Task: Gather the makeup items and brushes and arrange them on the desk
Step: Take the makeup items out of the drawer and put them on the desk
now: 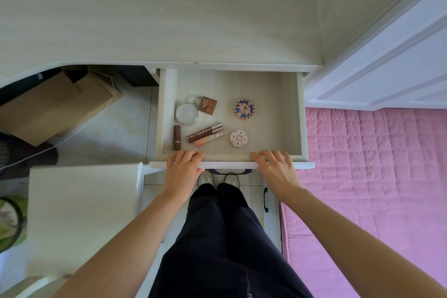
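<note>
Under the desk point(169, 19), your left hand point(185, 164) and right hand point(274, 166) grip the drawer point(229, 164) front, makeup tubes point(205, 133) lying just beyond your fingers.

"COLORKEY" in white capitals along a brown lip gloss tube point(204, 132), lying in the open drawer point(290, 113), no other legible text

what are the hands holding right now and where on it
Both the left hand and the right hand grip the drawer by its front edge; no makeup is held.
</note>
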Motion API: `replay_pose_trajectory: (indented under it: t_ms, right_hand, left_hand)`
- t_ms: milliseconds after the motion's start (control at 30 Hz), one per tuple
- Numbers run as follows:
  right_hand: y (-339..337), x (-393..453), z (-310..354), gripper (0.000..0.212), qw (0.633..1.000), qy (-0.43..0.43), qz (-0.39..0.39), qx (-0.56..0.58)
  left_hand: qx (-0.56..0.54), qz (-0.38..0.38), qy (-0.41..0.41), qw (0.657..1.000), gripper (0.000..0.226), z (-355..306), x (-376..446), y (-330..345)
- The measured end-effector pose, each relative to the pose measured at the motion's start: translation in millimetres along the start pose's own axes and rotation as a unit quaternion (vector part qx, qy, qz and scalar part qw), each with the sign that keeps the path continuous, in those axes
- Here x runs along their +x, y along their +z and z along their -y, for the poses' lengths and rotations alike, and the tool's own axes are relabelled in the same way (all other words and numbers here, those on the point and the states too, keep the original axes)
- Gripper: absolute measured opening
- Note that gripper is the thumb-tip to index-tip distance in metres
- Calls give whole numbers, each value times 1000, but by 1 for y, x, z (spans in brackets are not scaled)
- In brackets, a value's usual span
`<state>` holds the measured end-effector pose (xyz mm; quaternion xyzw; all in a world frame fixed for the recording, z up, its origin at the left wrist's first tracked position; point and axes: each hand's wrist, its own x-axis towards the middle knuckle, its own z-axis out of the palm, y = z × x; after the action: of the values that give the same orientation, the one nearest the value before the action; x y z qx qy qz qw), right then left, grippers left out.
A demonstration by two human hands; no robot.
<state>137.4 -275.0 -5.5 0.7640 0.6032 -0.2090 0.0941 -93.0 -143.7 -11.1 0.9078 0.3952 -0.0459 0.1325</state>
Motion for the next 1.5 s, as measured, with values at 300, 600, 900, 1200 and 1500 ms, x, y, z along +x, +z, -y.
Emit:
replay_pose_trajectory:
  t_ms: [300,600,900,1200,1500]
  right_hand:
    - [4,-8,1,50,998,-10,-11,53]
    - [-20,45,-10,38,985,5,-44,169]
    - [-28,153,-8,49,962,116,83,232]
    - [-4,196,-8,58,933,246,86,247]
    - [5,203,-6,64,944,242,81,210]
  left_hand:
    - [-30,36,-36,998,42,-1,-10,1]
    - [-162,30,-114,980,25,12,42,1]
    - [-56,81,-160,982,46,43,136,18]
    - [104,171,-186,962,59,49,179,33]
    - [129,186,-179,957,51,53,186,37]
